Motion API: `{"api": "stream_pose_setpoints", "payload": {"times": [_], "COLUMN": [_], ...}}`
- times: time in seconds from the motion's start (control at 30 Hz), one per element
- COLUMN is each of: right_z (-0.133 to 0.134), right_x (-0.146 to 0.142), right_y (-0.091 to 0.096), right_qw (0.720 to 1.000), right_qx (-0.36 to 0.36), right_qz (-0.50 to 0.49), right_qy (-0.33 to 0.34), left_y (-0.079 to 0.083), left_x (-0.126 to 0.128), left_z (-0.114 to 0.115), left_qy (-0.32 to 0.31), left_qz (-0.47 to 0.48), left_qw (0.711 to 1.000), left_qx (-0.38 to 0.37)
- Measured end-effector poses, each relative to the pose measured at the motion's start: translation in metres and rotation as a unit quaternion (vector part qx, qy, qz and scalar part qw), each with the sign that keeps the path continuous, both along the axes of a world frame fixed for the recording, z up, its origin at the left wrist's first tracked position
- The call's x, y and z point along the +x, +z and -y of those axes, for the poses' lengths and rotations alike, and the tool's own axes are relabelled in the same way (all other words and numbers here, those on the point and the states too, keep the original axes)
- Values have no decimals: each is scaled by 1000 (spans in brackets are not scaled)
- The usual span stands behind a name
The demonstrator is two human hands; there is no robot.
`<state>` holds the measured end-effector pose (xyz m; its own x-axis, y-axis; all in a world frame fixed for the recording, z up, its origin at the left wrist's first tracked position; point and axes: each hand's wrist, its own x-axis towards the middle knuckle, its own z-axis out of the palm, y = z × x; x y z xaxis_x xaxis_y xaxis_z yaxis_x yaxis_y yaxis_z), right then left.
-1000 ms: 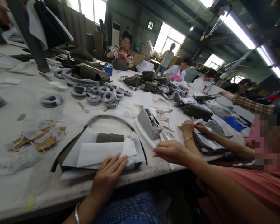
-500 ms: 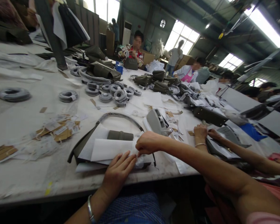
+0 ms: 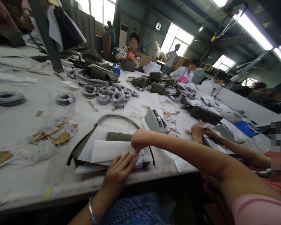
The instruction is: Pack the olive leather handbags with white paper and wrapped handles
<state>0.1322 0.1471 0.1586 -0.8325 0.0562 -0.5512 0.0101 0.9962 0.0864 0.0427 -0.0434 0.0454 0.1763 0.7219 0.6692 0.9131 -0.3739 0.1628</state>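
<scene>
A dark olive handbag (image 3: 78,150) lies on the table before me, its wrapped handle (image 3: 118,116) arching away on the far side. White paper (image 3: 107,151) covers most of it, and a dark olive rolled piece (image 3: 119,136) shows behind the paper. My left hand (image 3: 120,172) rests with fingers stretched out over the near edge of the paper. Beside its fingertips, my right hand (image 3: 140,140) is closed and bent downward at the right end of the paper, by some crumpled clear film (image 3: 139,162). What its fingertips pinch is hidden.
Brown paper tags (image 3: 61,134) lie in a heap at left. Wrapped strap coils (image 3: 118,97) and several olive bags (image 3: 159,82) are farther back. A grey tape dispenser (image 3: 154,120) stands beyond my right hand. At right, a co-worker's hands (image 3: 199,131) work on another bag.
My right hand has turned so its wrist is higher and its fingers point down by my left fingertips. The left hand stays on the paper. The whole view has shifted slightly.
</scene>
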Motion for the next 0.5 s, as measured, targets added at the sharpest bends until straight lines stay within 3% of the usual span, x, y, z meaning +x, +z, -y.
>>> {"api": "stream_pose_setpoints", "payload": {"times": [0.27, 0.4, 0.5], "right_z": [-21, -50, -66], "right_x": [-13, -6, 8], "right_y": [-5, -7, 0], "right_qw": [999, 981, 956], "right_qx": [15, -19, 12], "right_qz": [-17, -58, -124], "right_qy": [-44, -183, -264], "left_y": [-9, -8, -10], "left_x": [-3, 0, 2], "left_z": [-1, -1, -1], "left_qy": [-7, 4, 11], "left_qz": [-25, -19, -4], "left_qw": [1000, 1000, 999], "left_qx": [3, 10, 30]}}
